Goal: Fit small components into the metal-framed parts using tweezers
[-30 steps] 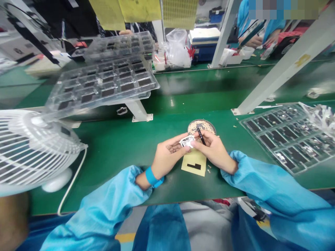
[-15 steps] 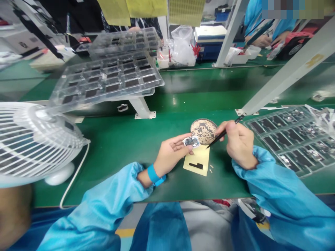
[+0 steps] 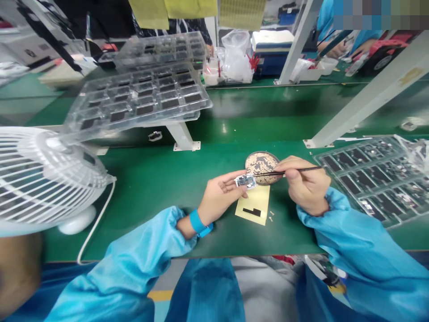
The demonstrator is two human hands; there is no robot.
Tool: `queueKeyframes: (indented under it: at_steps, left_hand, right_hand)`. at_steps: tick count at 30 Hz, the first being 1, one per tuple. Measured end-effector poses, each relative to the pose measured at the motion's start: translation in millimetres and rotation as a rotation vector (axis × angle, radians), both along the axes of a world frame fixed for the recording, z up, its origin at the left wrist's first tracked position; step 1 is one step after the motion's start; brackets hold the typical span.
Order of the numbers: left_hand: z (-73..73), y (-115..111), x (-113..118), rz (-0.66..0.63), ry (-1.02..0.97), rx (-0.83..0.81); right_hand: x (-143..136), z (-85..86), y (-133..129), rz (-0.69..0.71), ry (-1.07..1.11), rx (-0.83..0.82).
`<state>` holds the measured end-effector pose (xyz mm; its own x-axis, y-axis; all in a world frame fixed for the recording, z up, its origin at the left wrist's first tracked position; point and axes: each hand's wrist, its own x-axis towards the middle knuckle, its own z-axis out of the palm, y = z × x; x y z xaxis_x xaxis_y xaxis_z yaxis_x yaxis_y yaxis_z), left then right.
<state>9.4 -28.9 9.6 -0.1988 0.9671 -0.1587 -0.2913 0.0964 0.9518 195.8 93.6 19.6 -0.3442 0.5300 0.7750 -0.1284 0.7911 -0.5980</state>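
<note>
Between the thumb and fingers of my left hand (image 3: 223,193) is a small circuit board with a white edge (image 3: 246,181). My right hand (image 3: 304,182) pinches black tweezers (image 3: 284,172), held nearly level, with the tips at the board's upper right edge. Whether the tips grip anything is too small to tell. Behind the board, a round dish (image 3: 261,162) holds many tiny dark pieces on a pale base. Below the hands lies a yellow paper (image 3: 246,216) bearing a black strip (image 3: 252,212). Tiny pale bits (image 3: 271,216) sit beside it.
A white fan (image 3: 47,179) stands at the left. Stacked clear trays (image 3: 144,100) rest on a raised support behind it. On the right lies another tray with parts (image 3: 372,179), near a slanted white post (image 3: 355,89). A co-worker's hands show at the far right back.
My right hand has turned the tweezers from slanting down over the yellow paper to nearly level, and their tips have moved up and left to the board. My left hand stays about where it was.
</note>
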Motion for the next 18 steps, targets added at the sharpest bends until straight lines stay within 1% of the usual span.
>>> queueKeyframes:
  at_steps: [3,5,6,7,9,11,13,15,16,18]
  left_hand:
    - [-0.8,1,1,-0.002,0.003,-0.017]
    - [-2.0,1,1,-0.009,0.010,-0.023]
    - [-2.6,0,1,-0.015,0.024,-0.023]
    - [-3.1,-1,1,-0.019,0.056,-0.019]
    - [-3.5,-3,2,-0.017,0.193,0.003]
    - [-3.4,-6,3,-0.009,0.382,0.047]
    - [-3.3,-8,3,-0.009,0.505,0.091]
    - [-3.9,-9,3,-0.023,0.508,0.102]
    - [-4.4,-9,3,-0.027,0.477,0.093]
    - [-5.7,-8,3,-0.029,0.384,0.062]
  right_hand:
    - [0,0.5,-1,0.030,-0.033,0.049]
    - [0,1.0,-3,-0.004,-0.057,0.010]
    - [0,0.8,-4,-0.043,-0.073,-0.053]
    - [-1,0.0,-3,-0.083,-0.088,-0.152]
    - [-5,-3.2,-1,-0.124,-0.101,-0.431]
    - [-10,-7.5,4,-0.077,-0.093,-0.738]
    - [-14,-10.3,10,0.037,-0.097,-0.977]
    - [-16,-9.4,12,0.152,-0.090,-1.112]
    - [-16,-7.6,11,0.196,-0.079,-1.136]
    - [-15,-2.6,7,0.250,-0.063,-1.113]
